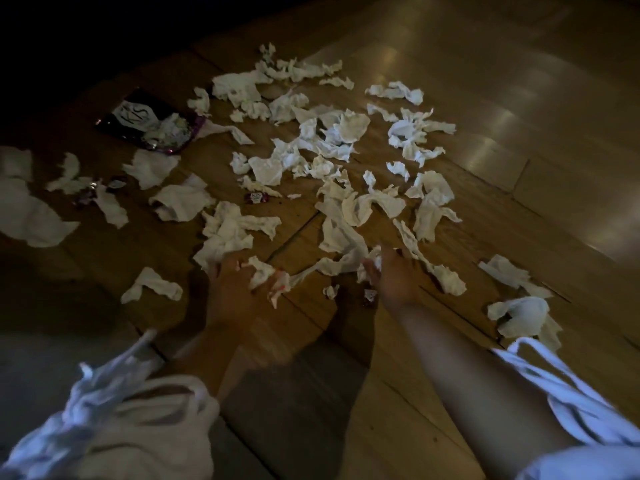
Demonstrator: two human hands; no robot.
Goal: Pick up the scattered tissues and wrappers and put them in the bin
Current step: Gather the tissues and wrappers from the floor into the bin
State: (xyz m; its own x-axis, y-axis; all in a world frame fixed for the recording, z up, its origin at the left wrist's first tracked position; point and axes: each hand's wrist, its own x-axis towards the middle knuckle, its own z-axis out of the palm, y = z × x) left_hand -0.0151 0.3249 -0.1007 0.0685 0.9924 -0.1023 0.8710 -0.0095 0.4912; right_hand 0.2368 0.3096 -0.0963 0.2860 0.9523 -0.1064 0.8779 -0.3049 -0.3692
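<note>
Tbh nothing tricky about the load here: the tissues (332, 140) are crumpled, soft and close to weightless, so they can be scrunched up several at a time and grabbed anywhere, ideally by the bulk of a wad so nothing tears or drifts off. They are spread all over the wooden floor (485, 98), thickest in the middle, with stragglers out toward the left and right sides. The wrappers need a bit more care. The small wrappers (256, 198) are probably slick and crinkly and lie flat among the tissues, so a fingertip pinch at an edge is called for. The big dark snack bag (138, 119), over at the far left, is best taken by its open, torn end. No bin is seen anywhere.

The left hand (232, 285) is down on the near end of a big tissue clump (225, 230), fingers spread and bent over it. The right hand (393, 275) is set against a long tissue strip (332, 265), with some white showing by the thumb. Both are blurred and dim, so whether anything is properly gripped can't be told
</note>
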